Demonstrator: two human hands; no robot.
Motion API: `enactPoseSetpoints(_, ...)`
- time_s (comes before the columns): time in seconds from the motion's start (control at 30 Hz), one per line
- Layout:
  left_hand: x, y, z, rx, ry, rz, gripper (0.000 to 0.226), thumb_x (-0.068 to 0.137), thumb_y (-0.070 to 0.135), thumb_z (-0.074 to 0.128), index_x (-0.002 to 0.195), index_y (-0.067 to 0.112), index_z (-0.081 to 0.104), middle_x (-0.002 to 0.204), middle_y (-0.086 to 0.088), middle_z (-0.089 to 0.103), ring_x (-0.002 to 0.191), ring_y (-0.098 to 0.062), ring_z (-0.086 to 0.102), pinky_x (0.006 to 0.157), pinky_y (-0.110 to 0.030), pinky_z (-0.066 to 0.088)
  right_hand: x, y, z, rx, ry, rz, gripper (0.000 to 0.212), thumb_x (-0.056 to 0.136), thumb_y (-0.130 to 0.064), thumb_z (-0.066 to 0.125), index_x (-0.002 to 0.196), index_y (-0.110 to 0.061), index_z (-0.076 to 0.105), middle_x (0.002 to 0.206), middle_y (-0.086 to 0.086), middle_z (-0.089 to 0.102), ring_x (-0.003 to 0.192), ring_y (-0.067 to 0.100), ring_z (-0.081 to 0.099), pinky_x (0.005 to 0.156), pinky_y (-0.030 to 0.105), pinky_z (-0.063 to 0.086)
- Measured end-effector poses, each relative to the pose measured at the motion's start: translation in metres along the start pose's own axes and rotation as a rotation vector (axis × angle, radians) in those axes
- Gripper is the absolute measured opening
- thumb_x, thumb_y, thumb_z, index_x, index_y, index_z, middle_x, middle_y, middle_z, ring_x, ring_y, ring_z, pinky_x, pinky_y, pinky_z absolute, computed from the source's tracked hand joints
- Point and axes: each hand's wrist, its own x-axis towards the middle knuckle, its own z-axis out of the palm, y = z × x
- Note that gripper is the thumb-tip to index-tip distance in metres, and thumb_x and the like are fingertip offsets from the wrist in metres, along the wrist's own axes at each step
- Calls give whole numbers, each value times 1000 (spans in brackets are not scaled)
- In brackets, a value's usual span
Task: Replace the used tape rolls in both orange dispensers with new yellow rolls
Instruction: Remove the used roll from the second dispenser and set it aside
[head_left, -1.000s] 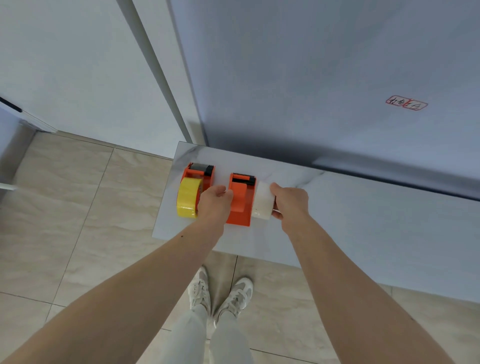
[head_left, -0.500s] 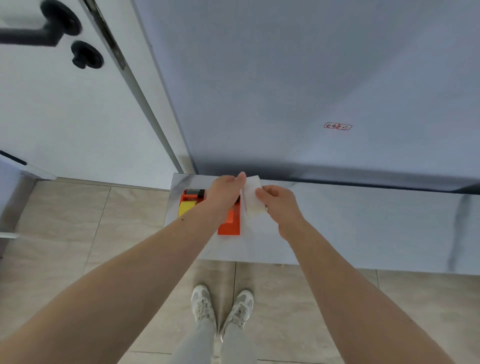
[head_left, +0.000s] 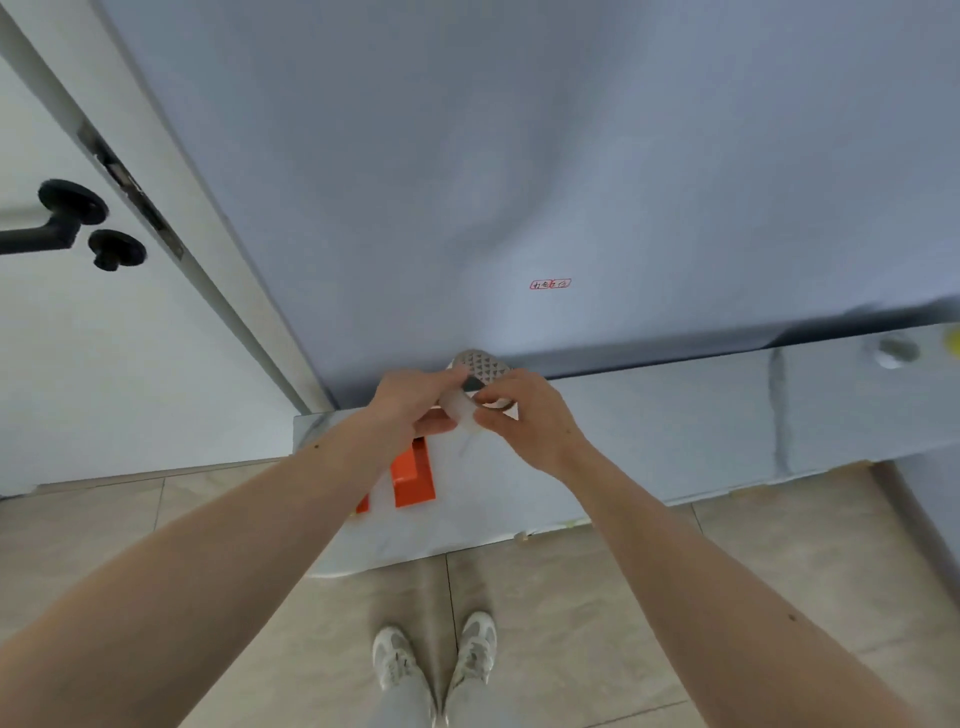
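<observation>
Both my hands hold the used tape roll (head_left: 482, 365), a grey patterned ring with a white hub (head_left: 458, 404) sticking out of it, a little above the white shelf (head_left: 649, 447). My left hand (head_left: 410, 397) pinches the white hub and my right hand (head_left: 524, 418) grips the ring. Below the hands an orange dispenser (head_left: 413, 474) stands on the shelf with no roll visible in it. Only a sliver of the second orange dispenser (head_left: 362, 503) shows to its left; my left forearm hides the remainder.
Far right on the shelf lie a grey ring-shaped object (head_left: 892, 351) and something yellow (head_left: 954, 343) at the frame edge. A grey wall rises behind the shelf. A white door with a black handle (head_left: 70, 213) is on the left. My shoes (head_left: 436, 657) stand on the tiled floor.
My hands pulled the white used roll out of the right dispenser and raised it. The view tilted up, and my left forearm now hides the dispenser with the yellow roll.
</observation>
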Motion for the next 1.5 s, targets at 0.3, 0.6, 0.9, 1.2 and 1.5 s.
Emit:
enactPoseSetpoints(0.3,-21,4,22,67,-187,31,20,87,21,73,94,3,68,84,-9,65,73,-21,65,72,-34,58,-32,13,-30,466,238,586,45,94,-46,52,133,-24,50,129,3,60,113,23,60,96,40,50)
enactPoseSetpoints(0.6,-28,-3,68,205,-372,33,39,90,23,70,127,18,63,102,-10,71,83,-25,69,78,-38,58,-81,33,-54,643,344,617,27,99,-28,42,107,-19,66,101,10,74,85,28,75,71,32,54)
enactPoseSetpoints(0.9,-52,-8,143,308,-443,45,36,93,30,65,127,22,63,118,-12,68,99,-30,69,88,-42,57,-132,77,-83,678,485,665,25,100,-27,42,101,-23,66,98,5,76,79,22,76,72,34,55)
enactPoseSetpoints(1.2,-85,-17,258,394,-483,92,32,95,29,62,126,21,64,117,-3,67,102,-24,66,90,-41,55,-194,146,-146,712,557,693,25,101,-25,42,106,-17,65,93,3,73,76,23,76,73,35,54)
enactPoseSetpoints(1.5,-104,-22,368,502,-520,110,31,94,28,64,124,20,65,116,-2,69,102,-20,66,90,-39,54,-244,222,-207,755,592,715,28,96,-34,53,117,-20,64,105,3,73,80,19,76,80,38,58)
